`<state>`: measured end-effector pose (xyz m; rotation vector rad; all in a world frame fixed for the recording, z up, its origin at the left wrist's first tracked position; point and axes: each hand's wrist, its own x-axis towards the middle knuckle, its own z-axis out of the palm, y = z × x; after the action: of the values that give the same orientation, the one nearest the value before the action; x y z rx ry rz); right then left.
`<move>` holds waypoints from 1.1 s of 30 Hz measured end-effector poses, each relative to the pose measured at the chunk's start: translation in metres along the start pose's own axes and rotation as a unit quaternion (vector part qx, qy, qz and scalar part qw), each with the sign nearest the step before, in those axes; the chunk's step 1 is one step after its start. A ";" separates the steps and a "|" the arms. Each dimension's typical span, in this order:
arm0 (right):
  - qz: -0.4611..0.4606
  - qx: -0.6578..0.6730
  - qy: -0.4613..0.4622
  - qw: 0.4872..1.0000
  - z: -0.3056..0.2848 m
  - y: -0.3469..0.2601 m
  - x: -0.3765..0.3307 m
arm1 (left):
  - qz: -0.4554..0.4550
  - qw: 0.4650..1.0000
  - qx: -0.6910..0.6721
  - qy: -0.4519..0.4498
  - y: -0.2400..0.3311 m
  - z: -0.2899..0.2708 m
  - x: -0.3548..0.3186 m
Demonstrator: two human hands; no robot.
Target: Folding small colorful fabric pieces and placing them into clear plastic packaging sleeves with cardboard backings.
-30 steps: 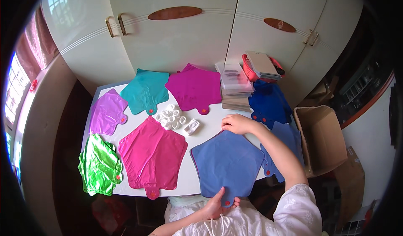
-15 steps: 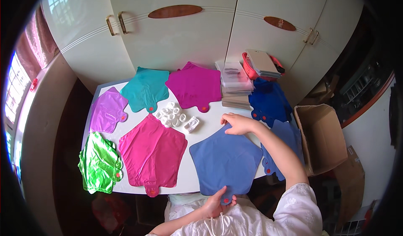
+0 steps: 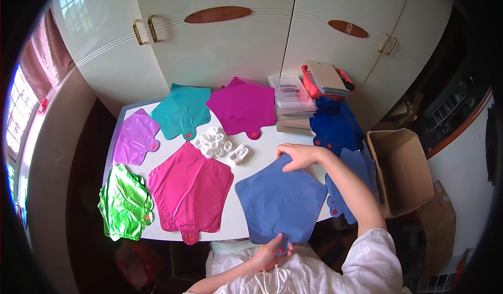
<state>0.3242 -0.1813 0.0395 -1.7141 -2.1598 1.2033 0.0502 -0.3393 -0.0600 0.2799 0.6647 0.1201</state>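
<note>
A flat, uninflated blue foil balloon [image 3: 280, 200], star-shaped with blunt points, lies in front of me at the table's near edge. My left hand [image 3: 271, 252] pinches its tab, which bears a red mark, with the thumb on top. At the balloon's far point is my right hand [image 3: 299, 157], fingers bent down around the tip. To the left lies a hot-pink foil balloon [image 3: 191, 192]. Beyond the blue one sit a heap of small white rolls or rings [image 3: 212, 143] and a white bundle [image 3: 239, 154].
Around the white table [image 3: 238, 205] lie green [image 3: 126, 202], lilac [image 3: 135, 137], teal [image 3: 181, 111], magenta [image 3: 243, 108], dark blue [image 3: 335, 124] and lighter blue [image 3: 353, 181] balloons. Clear packets [image 3: 293, 97] and a red basket [image 3: 313, 87] stand far right. An open carton [image 3: 401, 173] is beside the table.
Almost nothing differs. The blue balloon and my right hand have shifted very slightly, and both hands keep their places at its two ends.
</note>
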 end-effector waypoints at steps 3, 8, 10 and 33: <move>0.017 0.010 -0.021 1.000 0.003 -0.001 0.000 | -0.003 1.000 0.004 0.006 0.000 0.000 -0.001; -0.031 -0.117 -0.040 0.992 0.008 0.002 0.009 | 0.002 1.000 0.014 -0.003 -0.003 -0.008 0.003; -0.079 -0.170 -0.012 0.982 0.009 0.003 0.009 | -0.003 1.000 0.005 0.002 -0.003 -0.007 0.002; 0.222 0.021 0.074 0.972 0.002 0.006 0.039 | -0.085 0.990 -0.114 -0.023 0.016 0.000 -0.003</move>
<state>0.3140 -0.1483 0.0198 -2.2665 -1.7044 1.1501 0.0480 -0.3245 -0.0534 0.0056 0.6196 0.0244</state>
